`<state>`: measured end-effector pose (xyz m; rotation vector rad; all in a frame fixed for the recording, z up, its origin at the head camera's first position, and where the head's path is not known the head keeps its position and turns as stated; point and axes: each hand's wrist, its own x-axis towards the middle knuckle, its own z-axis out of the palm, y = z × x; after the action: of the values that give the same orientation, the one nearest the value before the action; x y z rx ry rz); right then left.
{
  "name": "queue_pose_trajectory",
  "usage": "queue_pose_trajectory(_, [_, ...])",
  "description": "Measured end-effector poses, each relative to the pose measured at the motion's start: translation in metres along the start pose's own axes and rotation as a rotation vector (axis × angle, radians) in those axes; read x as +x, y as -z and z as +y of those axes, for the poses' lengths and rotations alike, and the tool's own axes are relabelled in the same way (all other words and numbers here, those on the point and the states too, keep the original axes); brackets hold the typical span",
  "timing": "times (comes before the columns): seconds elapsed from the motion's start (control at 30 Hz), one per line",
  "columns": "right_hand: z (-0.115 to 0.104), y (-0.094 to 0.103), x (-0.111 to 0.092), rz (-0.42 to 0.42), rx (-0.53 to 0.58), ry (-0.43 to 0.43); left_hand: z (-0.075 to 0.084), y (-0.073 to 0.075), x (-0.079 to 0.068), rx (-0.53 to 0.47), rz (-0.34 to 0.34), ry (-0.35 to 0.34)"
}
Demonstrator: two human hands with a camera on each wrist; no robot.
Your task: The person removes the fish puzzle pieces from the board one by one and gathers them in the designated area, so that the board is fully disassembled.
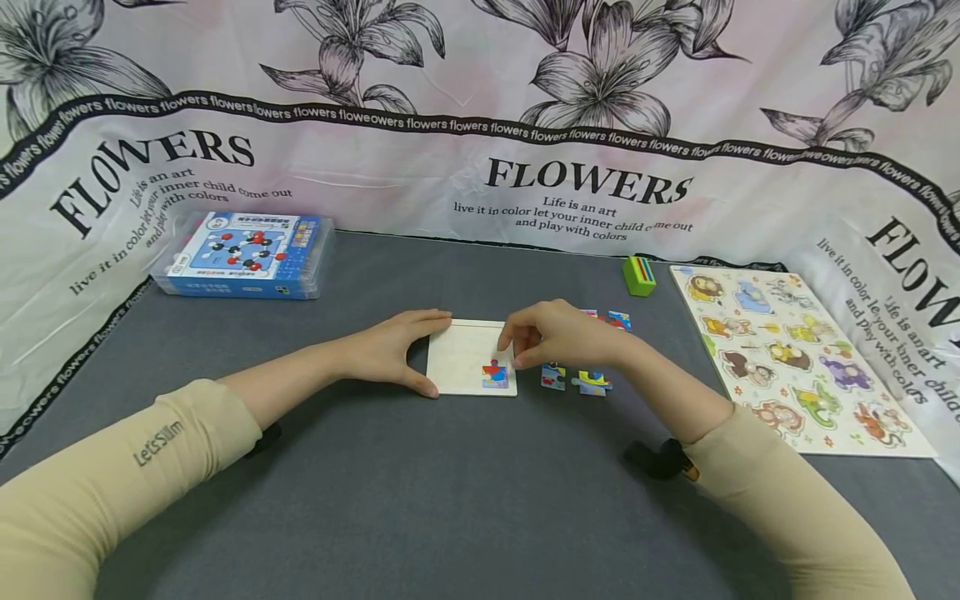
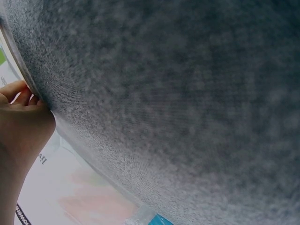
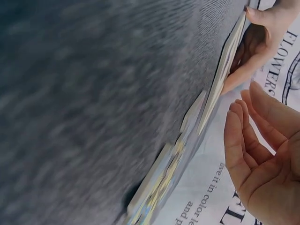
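A small pale wooden puzzle tray (image 1: 455, 357) lies flat on the table. My left hand (image 1: 386, 354) holds it by its left side, the thumb at the near corner and the fingers at the far one. One colourful jigsaw piece (image 1: 495, 375) lies in the tray's near right part. Over the right edge hovers my right hand (image 1: 562, 333), its fingers bent. In the right wrist view, a gap shows between that hand's thumb and fingers (image 3: 234, 136), with nothing seen in it. Loose pieces (image 1: 553, 377) lie right of the tray, some partly hidden by the right hand.
A large board with animal pictures (image 1: 787, 354) lies at the right. Behind it, to its left, stands a green block with coloured stripes (image 1: 639, 276). A clear case with a blue molecule-model label (image 1: 243, 254) sits at the back left. A flower-printed cloth (image 1: 390, 175) hangs behind the table.
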<state>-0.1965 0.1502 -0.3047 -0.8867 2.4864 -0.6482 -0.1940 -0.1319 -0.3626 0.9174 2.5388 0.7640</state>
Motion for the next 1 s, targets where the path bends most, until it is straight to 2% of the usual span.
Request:
queue_pose_trajectory(0.33, [-0.007, -0.008, 0.020, -0.056, 0.010, 0.024, 0.001, 0.000, 0.001, -0.007, -0.001, -0.007])
queue_pose_trajectory(1.0, [-0.010, -0.018, 0.024, -0.070, -0.008, 0.033, 0.000, 0.000, 0.000, -0.014, -0.002, -0.010])
